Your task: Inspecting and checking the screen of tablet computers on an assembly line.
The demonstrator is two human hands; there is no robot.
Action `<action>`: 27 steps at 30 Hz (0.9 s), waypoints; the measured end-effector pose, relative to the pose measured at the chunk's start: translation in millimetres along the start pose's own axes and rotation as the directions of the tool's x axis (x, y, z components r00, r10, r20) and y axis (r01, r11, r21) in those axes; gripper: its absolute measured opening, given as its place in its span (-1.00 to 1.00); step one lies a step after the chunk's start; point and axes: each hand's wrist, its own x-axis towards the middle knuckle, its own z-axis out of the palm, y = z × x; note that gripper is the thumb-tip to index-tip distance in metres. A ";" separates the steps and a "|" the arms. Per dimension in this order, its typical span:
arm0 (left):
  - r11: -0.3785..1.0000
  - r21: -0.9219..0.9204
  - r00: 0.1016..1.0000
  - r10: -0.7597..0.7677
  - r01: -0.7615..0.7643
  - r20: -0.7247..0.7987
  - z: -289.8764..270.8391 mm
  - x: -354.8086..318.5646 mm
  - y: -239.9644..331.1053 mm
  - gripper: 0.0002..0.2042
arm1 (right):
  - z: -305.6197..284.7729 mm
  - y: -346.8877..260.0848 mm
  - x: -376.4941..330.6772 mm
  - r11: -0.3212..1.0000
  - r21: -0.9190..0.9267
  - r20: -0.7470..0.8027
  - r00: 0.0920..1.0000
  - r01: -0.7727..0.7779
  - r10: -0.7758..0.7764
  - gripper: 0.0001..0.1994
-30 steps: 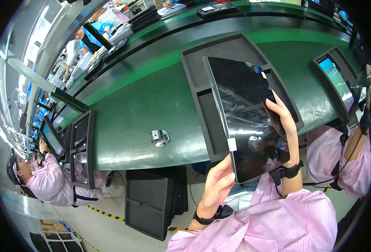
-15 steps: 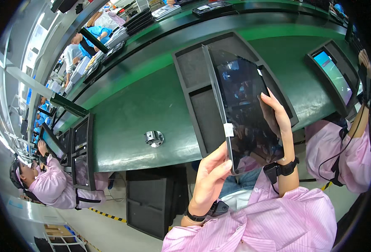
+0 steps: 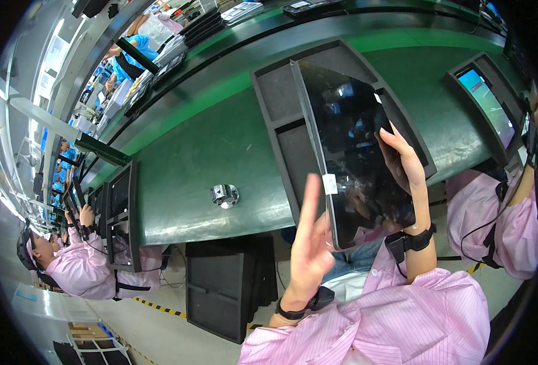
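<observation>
A tablet (image 3: 357, 152) with a glossy black screen, clear film along its edge and small white tabs stands tilted in front of me. My right hand (image 3: 407, 164) grips its right edge, thumb on the screen side and the other fingers mostly hidden behind. Beside the lower left edge is my left hand (image 3: 308, 258), slightly blurred, with the index finger stretched upward and the thumb apart; it appears to hold nothing. Behind the tablet lies a black compartmented tray (image 3: 276, 100) on the green table (image 3: 202, 152). The tablet covers part of that tray.
A small round metal fixture (image 3: 224, 196) stands on the table to the left. Stacked black trays (image 3: 214, 292) are below the table edge. At right, another tray (image 3: 485, 67) holds a lit tablet (image 3: 486, 103). Co-workers in pink (image 3: 77, 271) sit on both sides.
My left hand has let go of the tablet's lower left edge, its index finger now raised. My right hand keeps its grip, and the tablet stays nearly in place.
</observation>
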 end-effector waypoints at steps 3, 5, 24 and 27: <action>0.885 0.415 0.977 0.208 -0.212 0.055 -3.0 -2.0 -9.1 -0.08 | 0.0 0.4 1.4 1.000 -0.008 -0.011 1.000 0.019 -0.019 -0.54; 0.803 0.546 0.970 0.227 -0.238 0.088 -8.5 -2.0 -13.3 -0.14 | -0.1 0.7 2.3 0.999 -0.028 0.007 1.000 0.024 -0.024 -0.54; 0.560 0.713 0.891 0.400 -0.422 0.213 -16.9 -1.3 -22.1 -0.35 | 3.1 1.5 0.9 0.989 -0.147 0.017 0.999 -0.031 0.034 -0.48; 0.562 0.702 0.887 0.399 -0.438 0.233 -17.1 -1.1 -22.1 -0.35 | 0.4 1.6 2.4 0.987 -0.158 0.018 0.999 -0.037 0.040 -0.48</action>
